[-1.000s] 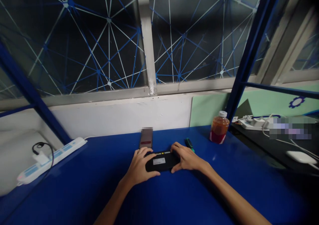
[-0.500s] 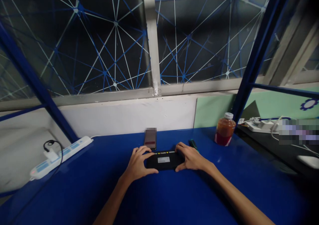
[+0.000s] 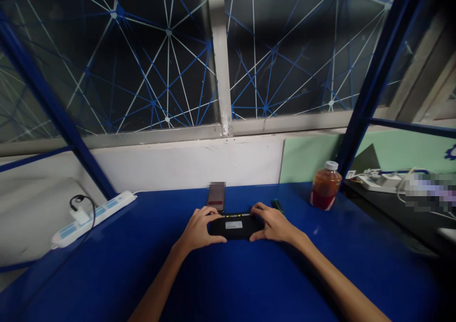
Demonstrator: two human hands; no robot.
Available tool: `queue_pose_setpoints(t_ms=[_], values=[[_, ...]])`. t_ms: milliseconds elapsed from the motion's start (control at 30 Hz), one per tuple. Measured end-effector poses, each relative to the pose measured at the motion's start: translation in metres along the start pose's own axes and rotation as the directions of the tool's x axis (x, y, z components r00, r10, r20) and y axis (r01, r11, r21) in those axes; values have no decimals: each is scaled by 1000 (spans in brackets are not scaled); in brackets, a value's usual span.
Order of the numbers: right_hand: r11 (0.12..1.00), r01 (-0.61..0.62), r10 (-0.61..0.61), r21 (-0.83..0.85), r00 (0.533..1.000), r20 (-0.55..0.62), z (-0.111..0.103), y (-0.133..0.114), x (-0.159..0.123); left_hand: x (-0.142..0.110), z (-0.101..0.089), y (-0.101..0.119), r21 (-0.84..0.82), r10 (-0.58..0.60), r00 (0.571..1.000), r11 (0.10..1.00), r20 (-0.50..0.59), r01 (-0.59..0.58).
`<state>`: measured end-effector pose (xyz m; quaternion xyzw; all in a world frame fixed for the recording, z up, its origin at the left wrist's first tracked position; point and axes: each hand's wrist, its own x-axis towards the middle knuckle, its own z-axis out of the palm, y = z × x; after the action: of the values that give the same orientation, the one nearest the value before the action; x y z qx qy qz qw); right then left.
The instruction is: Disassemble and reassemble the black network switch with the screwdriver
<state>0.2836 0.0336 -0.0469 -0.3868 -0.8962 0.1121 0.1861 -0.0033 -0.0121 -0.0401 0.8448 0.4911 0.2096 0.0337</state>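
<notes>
Both hands grip a flat black rectangular device (image 3: 234,230), which has a white label on its face and small yellow marks along the far edge. My left hand (image 3: 200,228) holds its left end, thumb along the near side and fingers over the far side. At the opposite end my right hand (image 3: 272,224) does the same, fingers at the far corner and thumb at the near one. The device's ends are hidden by the hands. Just behind it, a phone (image 3: 215,197) stands tilted up. Beyond my right hand lies a small dark green object (image 3: 277,205) whose kind I cannot make out.
A bottle of amber drink (image 3: 326,186) stands at the back right of the blue table (image 3: 228,284). On the left lies a white power strip (image 3: 96,217) with a black cable plugged in. Blue frame posts rise on both sides, and a black side surface (image 3: 381,203) holds cables.
The view has turned slightly left, so the surroundings sit a little further right. Both hands keep their hold on the black device, which has barely moved.
</notes>
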Motion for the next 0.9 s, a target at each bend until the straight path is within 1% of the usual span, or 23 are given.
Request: queue_pose_setpoints(t_ms=[133, 267, 333, 400, 500, 800, 900], values=[[999, 37, -37, -18, 999, -2, 0, -1, -1, -5, 0, -2, -3, 2, 1000, 1000, 10, -2], [998, 44, -44, -41, 999, 9, -3, -7, -2, -7, 0, -3, 24, 13, 999, 1000, 30, -14], [999, 39, -38, -30, 999, 18, -5, -11, -2, -8, -1, -2, 19, 13, 999, 1000, 44, -14], [999, 37, -37, -13, 999, 10, -7, -13, -3, -9, -2, 0, 15, -3, 1000, 1000, 28, 3], [999, 38, -38, 28, 999, 11, -10, -14, -3, -10, -5, 2, -10, -18, 999, 1000, 40, 18], [995, -30, 27, 95, 999, 32, -12, -15, -2, -10, -7, 0, -56, -22, 1000, 998, -7, 22], [993, -60, 58, 97, 998, 29, -13, -17, -3, -9, -9, 3, -74, -54, 998, 996, -14, 53]])
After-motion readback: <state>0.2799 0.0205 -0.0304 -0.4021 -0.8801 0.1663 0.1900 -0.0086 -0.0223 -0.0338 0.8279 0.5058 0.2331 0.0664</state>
